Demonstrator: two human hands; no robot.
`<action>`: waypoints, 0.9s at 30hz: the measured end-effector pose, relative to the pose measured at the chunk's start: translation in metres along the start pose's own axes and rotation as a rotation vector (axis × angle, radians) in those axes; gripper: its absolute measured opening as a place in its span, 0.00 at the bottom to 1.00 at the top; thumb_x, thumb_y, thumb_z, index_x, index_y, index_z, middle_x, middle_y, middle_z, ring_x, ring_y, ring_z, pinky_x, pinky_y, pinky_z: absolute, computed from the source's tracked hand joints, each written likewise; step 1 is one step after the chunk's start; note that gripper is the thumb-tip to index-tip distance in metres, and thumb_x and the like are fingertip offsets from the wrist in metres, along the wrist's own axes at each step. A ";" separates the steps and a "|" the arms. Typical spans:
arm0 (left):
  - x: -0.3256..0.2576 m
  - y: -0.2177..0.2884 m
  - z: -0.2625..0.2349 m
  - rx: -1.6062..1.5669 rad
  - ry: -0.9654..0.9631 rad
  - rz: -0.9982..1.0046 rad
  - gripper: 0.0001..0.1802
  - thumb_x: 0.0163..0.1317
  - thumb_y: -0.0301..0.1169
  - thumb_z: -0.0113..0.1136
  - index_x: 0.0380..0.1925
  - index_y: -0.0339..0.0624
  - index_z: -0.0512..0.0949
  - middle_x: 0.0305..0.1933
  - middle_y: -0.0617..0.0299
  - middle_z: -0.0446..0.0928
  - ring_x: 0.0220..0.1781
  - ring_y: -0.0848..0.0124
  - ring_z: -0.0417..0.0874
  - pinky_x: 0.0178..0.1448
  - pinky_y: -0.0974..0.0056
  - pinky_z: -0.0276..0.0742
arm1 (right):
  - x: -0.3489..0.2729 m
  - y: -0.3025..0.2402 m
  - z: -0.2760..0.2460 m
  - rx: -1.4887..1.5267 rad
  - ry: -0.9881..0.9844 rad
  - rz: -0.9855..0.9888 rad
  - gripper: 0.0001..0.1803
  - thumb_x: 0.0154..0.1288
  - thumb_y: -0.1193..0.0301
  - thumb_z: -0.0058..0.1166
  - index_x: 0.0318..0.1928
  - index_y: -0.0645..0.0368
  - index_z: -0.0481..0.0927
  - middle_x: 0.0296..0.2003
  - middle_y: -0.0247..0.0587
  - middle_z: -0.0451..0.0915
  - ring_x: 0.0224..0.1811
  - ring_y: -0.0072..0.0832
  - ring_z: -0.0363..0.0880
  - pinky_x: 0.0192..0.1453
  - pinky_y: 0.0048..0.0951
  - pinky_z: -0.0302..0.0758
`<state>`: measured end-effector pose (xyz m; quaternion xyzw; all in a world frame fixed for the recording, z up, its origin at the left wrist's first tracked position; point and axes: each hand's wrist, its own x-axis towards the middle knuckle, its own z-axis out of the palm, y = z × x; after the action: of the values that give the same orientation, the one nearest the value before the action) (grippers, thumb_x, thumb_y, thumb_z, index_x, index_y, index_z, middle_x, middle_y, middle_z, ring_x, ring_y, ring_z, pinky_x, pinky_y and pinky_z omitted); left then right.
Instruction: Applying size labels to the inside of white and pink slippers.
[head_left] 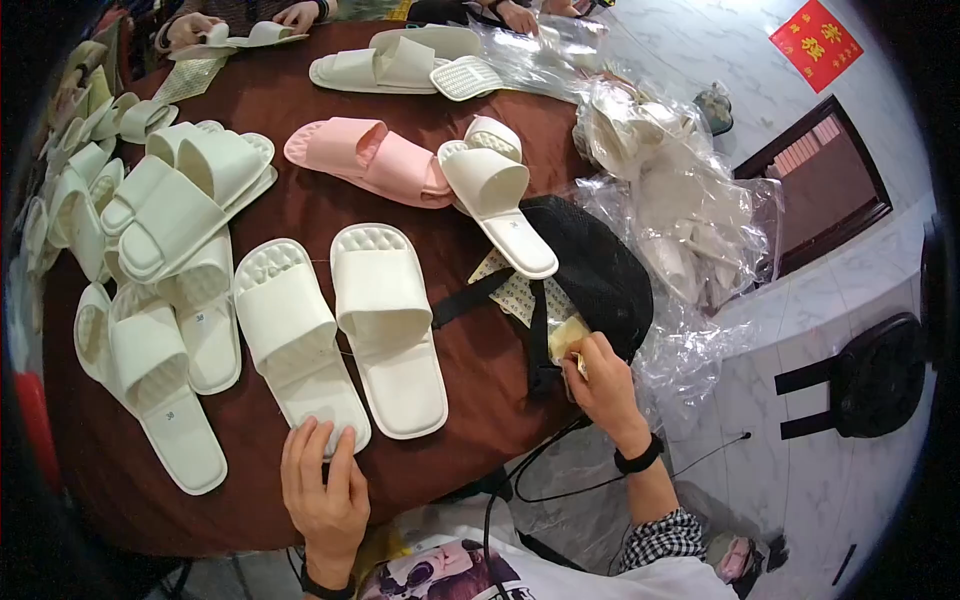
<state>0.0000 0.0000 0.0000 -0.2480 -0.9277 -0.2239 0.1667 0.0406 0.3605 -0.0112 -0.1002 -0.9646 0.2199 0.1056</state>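
Observation:
My left hand [325, 495] lies with its fingers stretched out on the heel of a white slipper [300, 340]. Its white mate [388, 330] is just to the right, toe pointing away, and a thin thread runs between the two. On the right, my right hand [600, 390] pinches a piece of yellowish paper [570, 335] beside a black bag [600, 260]. A sheet of small printed stickers [512, 295] sits partly beneath the bag's strap. Another white slipper [495, 200] rests across the bag's edge, partly over that sheet.
White slippers [190, 200] pile up along the left of the brown-covered table [270, 480]. A pink pair [360, 155] and more white ones [400, 65] lie farther back. Clear plastic bags of slippers [690, 200] stand at right. Across the table, other people's hands [190, 30] handle slippers.

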 end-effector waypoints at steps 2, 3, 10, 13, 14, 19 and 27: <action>0.000 0.001 0.001 -0.002 0.008 -0.004 0.22 0.55 0.18 0.61 0.52 0.40 0.82 0.58 0.49 0.76 0.66 0.46 0.76 0.70 0.45 0.72 | -0.003 0.000 0.002 0.076 0.065 -0.031 0.11 0.64 0.74 0.63 0.44 0.61 0.76 0.39 0.50 0.75 0.41 0.50 0.79 0.43 0.45 0.75; 0.000 0.001 0.002 -0.001 0.008 -0.004 0.22 0.55 0.18 0.61 0.52 0.40 0.82 0.58 0.49 0.76 0.66 0.46 0.76 0.70 0.45 0.72 | -0.004 -0.001 0.002 0.077 0.065 -0.032 0.11 0.64 0.74 0.63 0.44 0.61 0.76 0.39 0.50 0.75 0.41 0.50 0.79 0.43 0.45 0.75; 0.001 0.006 0.010 -0.034 0.008 -0.021 0.23 0.54 0.18 0.62 0.52 0.39 0.82 0.58 0.49 0.76 0.66 0.46 0.76 0.70 0.44 0.72 | -0.009 0.002 0.001 0.104 0.142 -0.006 0.12 0.64 0.75 0.63 0.47 0.62 0.78 0.40 0.50 0.77 0.40 0.50 0.80 0.44 0.42 0.75; 0.009 0.013 0.020 -0.062 -0.001 0.016 0.23 0.53 0.19 0.63 0.52 0.40 0.82 0.59 0.49 0.76 0.66 0.47 0.76 0.70 0.45 0.72 | -0.021 0.004 -0.013 0.058 0.302 0.059 0.10 0.65 0.77 0.62 0.46 0.64 0.79 0.40 0.51 0.80 0.42 0.48 0.81 0.46 0.39 0.77; 0.013 0.016 0.025 -0.080 -0.004 0.045 0.23 0.53 0.19 0.63 0.52 0.40 0.82 0.59 0.49 0.76 0.66 0.47 0.76 0.69 0.45 0.73 | -0.026 0.002 -0.026 0.007 0.378 0.069 0.08 0.66 0.79 0.59 0.45 0.64 0.80 0.39 0.50 0.81 0.42 0.47 0.82 0.47 0.37 0.77; 0.028 0.037 0.051 -0.184 -0.002 0.134 0.22 0.55 0.22 0.65 0.53 0.41 0.83 0.58 0.50 0.76 0.65 0.48 0.76 0.68 0.47 0.75 | -0.041 -0.047 -0.079 0.082 0.369 -0.010 0.12 0.67 0.81 0.57 0.50 0.63 0.82 0.36 0.47 0.82 0.38 0.43 0.83 0.43 0.37 0.78; 0.035 0.050 0.070 -0.335 -0.065 0.195 0.27 0.54 0.22 0.67 0.57 0.46 0.82 0.59 0.52 0.75 0.66 0.51 0.75 0.70 0.49 0.73 | 0.021 -0.099 -0.044 0.033 -0.060 -0.340 0.37 0.60 0.78 0.62 0.71 0.63 0.67 0.37 0.49 0.81 0.39 0.43 0.82 0.45 0.42 0.78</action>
<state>-0.0159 0.0867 -0.0279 -0.3679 -0.8540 -0.3498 0.1139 0.0167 0.2955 0.0753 0.0727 -0.9666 0.2175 0.1141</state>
